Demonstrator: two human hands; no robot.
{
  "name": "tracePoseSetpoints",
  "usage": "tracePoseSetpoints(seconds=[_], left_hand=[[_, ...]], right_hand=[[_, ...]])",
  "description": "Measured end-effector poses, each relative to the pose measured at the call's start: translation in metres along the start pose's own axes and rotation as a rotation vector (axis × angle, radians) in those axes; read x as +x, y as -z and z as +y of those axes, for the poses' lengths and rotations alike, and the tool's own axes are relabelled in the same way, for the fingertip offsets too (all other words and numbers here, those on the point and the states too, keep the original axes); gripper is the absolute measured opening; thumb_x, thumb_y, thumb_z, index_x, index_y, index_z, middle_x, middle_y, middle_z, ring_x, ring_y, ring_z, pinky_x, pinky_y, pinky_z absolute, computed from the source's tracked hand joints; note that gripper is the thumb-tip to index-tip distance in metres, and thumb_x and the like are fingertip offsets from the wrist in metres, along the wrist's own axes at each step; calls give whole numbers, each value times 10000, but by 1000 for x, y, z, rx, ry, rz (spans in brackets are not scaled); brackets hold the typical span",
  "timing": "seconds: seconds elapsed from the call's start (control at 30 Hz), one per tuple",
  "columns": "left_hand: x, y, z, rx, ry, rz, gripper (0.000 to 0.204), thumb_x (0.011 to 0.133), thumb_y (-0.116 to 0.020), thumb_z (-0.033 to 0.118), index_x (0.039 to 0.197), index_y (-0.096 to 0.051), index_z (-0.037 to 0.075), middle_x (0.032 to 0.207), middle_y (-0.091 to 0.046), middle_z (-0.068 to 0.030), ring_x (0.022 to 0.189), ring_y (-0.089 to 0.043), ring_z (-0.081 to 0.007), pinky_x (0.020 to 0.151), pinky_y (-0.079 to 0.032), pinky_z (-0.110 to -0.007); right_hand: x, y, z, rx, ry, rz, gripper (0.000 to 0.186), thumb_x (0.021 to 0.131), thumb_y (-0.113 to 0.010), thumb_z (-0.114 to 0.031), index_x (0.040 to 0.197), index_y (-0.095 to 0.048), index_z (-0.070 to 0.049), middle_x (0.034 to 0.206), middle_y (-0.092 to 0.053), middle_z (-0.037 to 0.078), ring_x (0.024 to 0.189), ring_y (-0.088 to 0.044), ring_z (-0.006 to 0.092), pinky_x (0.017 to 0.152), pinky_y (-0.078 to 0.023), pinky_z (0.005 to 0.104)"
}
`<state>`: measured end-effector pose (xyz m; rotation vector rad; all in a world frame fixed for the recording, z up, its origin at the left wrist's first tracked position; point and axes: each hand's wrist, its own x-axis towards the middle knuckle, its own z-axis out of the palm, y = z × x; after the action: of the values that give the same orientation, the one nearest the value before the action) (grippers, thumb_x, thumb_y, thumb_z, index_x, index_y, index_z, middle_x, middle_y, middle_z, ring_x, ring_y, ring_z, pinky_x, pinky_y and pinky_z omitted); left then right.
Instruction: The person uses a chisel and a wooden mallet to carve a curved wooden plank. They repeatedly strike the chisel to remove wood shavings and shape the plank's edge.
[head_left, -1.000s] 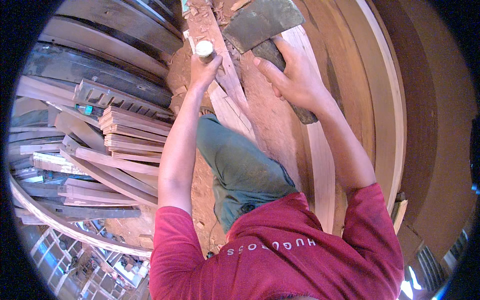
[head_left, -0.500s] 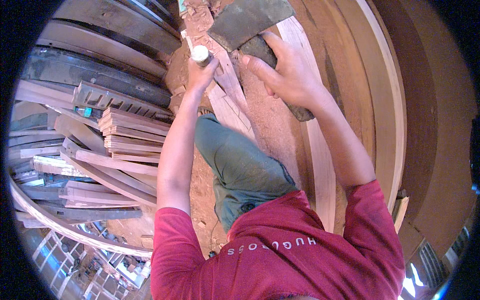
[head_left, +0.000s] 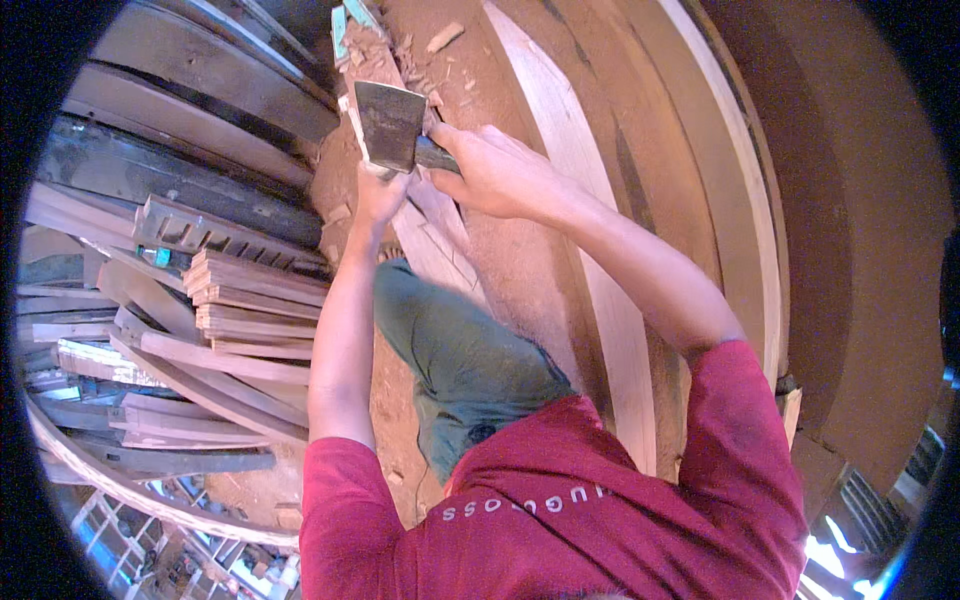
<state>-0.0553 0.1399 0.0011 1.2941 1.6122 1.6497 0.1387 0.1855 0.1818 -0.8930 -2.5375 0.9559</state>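
My right hand [head_left: 495, 172] is closed round the dark handle of a mallet [head_left: 388, 125] with a broad slab-like head. The head is right over my left hand [head_left: 382, 195], hiding its top and part of the fingers. My left hand is closed round an upright chisel-like tool; its round white handle end showed earlier but is now behind the mallet head. Its lower end is out of sight. Beneath both hands runs a pale reddish wooden board [head_left: 440, 250], its far part strewn with wood chips [head_left: 385, 60].
Long planks [head_left: 590, 220] extend along the right, beside a tall brown surface [head_left: 860, 250]. Stacked wooden slats [head_left: 255, 305] and curved pieces [head_left: 215, 360] crowd the left. A slotted wooden piece [head_left: 220, 240] lies behind the stack. My bent leg [head_left: 460, 330] is close below the board.
The mallet has come down and left, from up beside my left hand to over the chisel-like tool's white end. My left hand keeps its grip; the whole view has shifted slightly.
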Motion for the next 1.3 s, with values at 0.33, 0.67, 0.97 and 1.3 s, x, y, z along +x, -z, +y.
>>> tracePoseSetpoints(seconds=[0.33,0.67,0.97,1.3], left_hand=[[-12,5,-7,123,95,-130,216,745,-667,57,956,-638,20,931,-662,-41,894,-623,-148,817,-492,-321],[-14,6,8,183,68,-123,233,744,-653,57,971,-625,18,894,-646,-45,876,-620,-156,778,-491,-320],[62,30,8,-273,326,165,87,806,-631,70,738,-578,59,602,-562,-4,485,-504,-100,452,-396,-249],[38,17,-7,45,274,-31,116,773,-650,139,711,-608,50,656,-612,1,610,-569,-98,573,-448,-279]], right_hand=[[-2,4,-14,-46,-28,-52,362,857,-633,-249,1089,-563,21,842,-638,287,803,-640,436,708,-516,488],[-6,-26,2,24,-11,64,334,871,-615,-278,1061,-559,-9,846,-638,295,824,-637,448,686,-504,522],[-44,-18,29,325,-148,165,348,858,-632,-263,1058,-566,14,887,-662,262,868,-648,428,763,-504,490],[-36,-12,19,384,-189,147,458,900,-630,-284,1265,-505,-37,820,-620,103,539,-552,163,496,-465,303]])
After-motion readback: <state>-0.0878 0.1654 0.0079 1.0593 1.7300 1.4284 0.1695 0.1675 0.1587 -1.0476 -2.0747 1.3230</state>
